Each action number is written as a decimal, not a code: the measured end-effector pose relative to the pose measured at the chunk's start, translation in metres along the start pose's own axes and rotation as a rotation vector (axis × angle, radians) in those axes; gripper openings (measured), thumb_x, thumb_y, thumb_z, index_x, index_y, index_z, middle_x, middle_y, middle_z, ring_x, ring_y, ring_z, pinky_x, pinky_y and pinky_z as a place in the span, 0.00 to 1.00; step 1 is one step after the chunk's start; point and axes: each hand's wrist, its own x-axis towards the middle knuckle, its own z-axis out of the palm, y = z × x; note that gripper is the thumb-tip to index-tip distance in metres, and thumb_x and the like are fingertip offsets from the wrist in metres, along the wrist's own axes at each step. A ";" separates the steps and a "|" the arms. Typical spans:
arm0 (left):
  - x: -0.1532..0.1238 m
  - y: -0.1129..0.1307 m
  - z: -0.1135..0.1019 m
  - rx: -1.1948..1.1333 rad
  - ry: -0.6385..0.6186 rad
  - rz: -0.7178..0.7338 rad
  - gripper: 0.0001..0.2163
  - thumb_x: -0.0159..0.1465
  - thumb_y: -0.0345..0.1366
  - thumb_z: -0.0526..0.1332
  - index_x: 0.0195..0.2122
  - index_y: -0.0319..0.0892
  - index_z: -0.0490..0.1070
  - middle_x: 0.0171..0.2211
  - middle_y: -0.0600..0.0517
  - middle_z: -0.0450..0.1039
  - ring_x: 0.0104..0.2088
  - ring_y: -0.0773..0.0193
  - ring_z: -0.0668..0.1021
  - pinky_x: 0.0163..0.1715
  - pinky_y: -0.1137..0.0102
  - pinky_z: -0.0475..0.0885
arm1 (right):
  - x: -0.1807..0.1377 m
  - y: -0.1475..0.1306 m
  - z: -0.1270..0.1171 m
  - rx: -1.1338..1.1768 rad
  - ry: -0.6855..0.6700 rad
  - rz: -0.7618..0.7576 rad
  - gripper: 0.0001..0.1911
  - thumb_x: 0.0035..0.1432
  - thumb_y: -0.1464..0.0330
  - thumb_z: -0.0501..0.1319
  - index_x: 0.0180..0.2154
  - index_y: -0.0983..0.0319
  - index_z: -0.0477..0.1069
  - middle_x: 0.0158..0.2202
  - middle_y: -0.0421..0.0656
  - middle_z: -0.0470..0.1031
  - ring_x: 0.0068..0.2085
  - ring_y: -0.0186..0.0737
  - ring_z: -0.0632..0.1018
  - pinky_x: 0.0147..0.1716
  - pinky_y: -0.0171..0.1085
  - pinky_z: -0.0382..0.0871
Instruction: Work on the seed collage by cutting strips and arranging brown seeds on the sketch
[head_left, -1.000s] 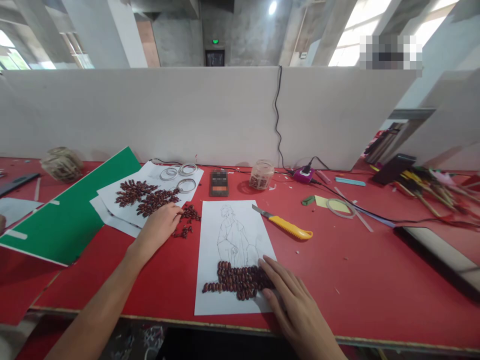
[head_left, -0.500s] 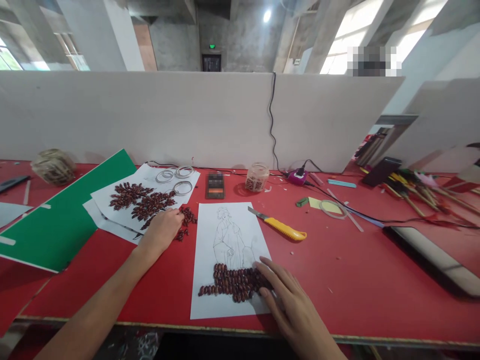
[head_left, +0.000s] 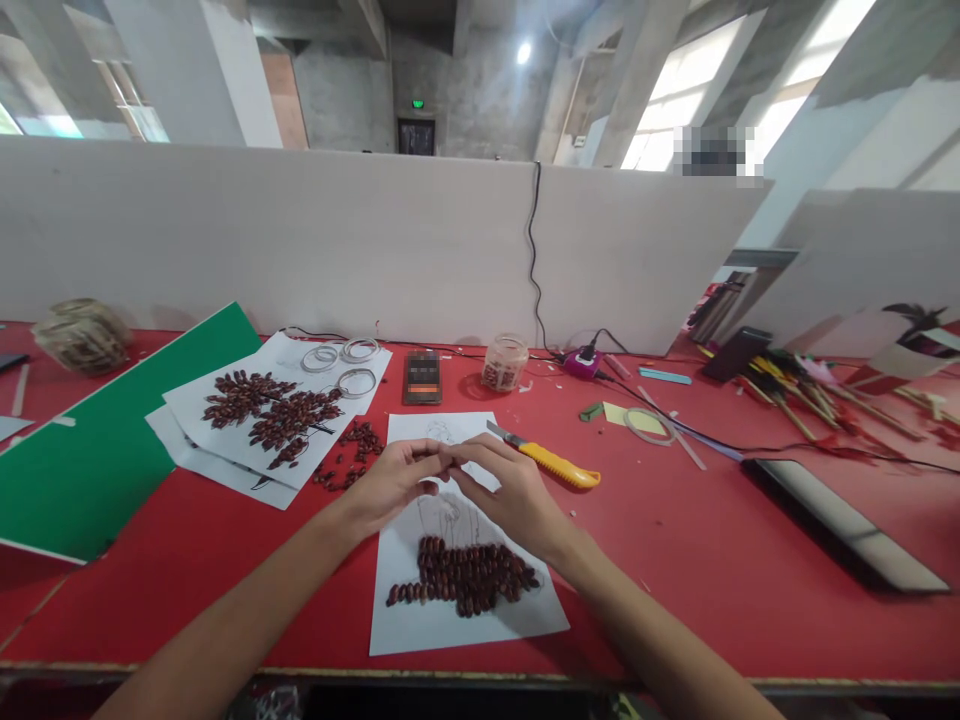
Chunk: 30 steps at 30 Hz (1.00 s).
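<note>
Above the upper part of a white sheet with a pencil drawing, my two hands meet at the fingertips. My left hand is closed in a pinch, and my right hand pinches against it; whatever lies between the fingers is too small and covered to make out. Glossy dark red-brown beans lie in tight rows across the sheet's lower part. To the left of my left hand is a loose pile of the same beans. A yellow box cutter rests to the right, its blade over the sheet's corner.
At left, more sheets carry a bean-covered plant design and several rings, beside a green board. Behind are a phone, a jar with beans and a purple power adapter. A dark tablet-like slab lies at right.
My left hand has left the bean pile and moved right over the drawing. My right hand has lifted off the bean rows and come up to meet it. The view has shifted slightly.
</note>
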 end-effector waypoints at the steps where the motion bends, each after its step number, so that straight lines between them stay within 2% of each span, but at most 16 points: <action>1: 0.001 -0.004 0.000 -0.081 0.008 -0.036 0.18 0.54 0.46 0.76 0.38 0.39 0.79 0.35 0.50 0.74 0.35 0.66 0.74 0.33 0.72 0.68 | 0.000 0.003 0.003 0.022 0.025 0.004 0.12 0.68 0.71 0.59 0.51 0.58 0.75 0.42 0.46 0.78 0.43 0.42 0.79 0.43 0.41 0.76; 4: 0.000 -0.013 -0.003 -0.181 0.033 -0.100 0.19 0.51 0.44 0.78 0.38 0.39 0.80 0.37 0.50 0.74 0.37 0.67 0.74 0.33 0.73 0.68 | -0.005 0.010 0.008 0.042 0.044 0.018 0.11 0.67 0.72 0.60 0.49 0.58 0.76 0.42 0.46 0.77 0.42 0.42 0.79 0.42 0.41 0.76; 8: -0.004 -0.017 -0.005 -0.173 0.076 -0.134 0.20 0.48 0.44 0.80 0.35 0.37 0.80 0.32 0.51 0.72 0.33 0.69 0.72 0.29 0.74 0.65 | -0.011 0.014 0.008 0.026 0.012 0.034 0.09 0.67 0.71 0.61 0.47 0.58 0.77 0.40 0.46 0.77 0.41 0.42 0.78 0.41 0.42 0.75; 13: -0.005 -0.022 -0.007 -0.181 0.048 -0.192 0.19 0.47 0.42 0.80 0.34 0.35 0.80 0.30 0.53 0.70 0.29 0.72 0.68 0.26 0.75 0.61 | -0.017 0.017 0.006 -0.042 -0.050 0.018 0.09 0.67 0.69 0.62 0.47 0.58 0.78 0.40 0.47 0.77 0.42 0.44 0.78 0.42 0.43 0.75; 18: -0.007 -0.023 -0.008 -0.213 0.042 -0.265 0.20 0.44 0.41 0.82 0.33 0.34 0.80 0.28 0.54 0.68 0.28 0.73 0.66 0.25 0.76 0.59 | -0.020 0.016 0.004 0.015 -0.062 0.024 0.08 0.68 0.68 0.62 0.46 0.59 0.78 0.38 0.46 0.77 0.40 0.42 0.78 0.40 0.41 0.74; 25: -0.011 -0.017 -0.011 -0.226 -0.022 -0.294 0.18 0.46 0.38 0.81 0.34 0.36 0.80 0.28 0.53 0.70 0.29 0.71 0.69 0.26 0.75 0.61 | -0.019 0.014 0.007 0.073 -0.028 0.047 0.05 0.66 0.68 0.64 0.43 0.59 0.78 0.36 0.45 0.77 0.40 0.42 0.77 0.40 0.42 0.73; 30: -0.013 -0.014 -0.009 -0.179 -0.062 -0.292 0.17 0.49 0.41 0.79 0.34 0.37 0.81 0.28 0.52 0.70 0.29 0.70 0.70 0.27 0.73 0.62 | -0.019 0.012 0.007 0.132 -0.001 0.081 0.04 0.65 0.67 0.65 0.42 0.58 0.78 0.36 0.44 0.77 0.39 0.42 0.77 0.40 0.42 0.73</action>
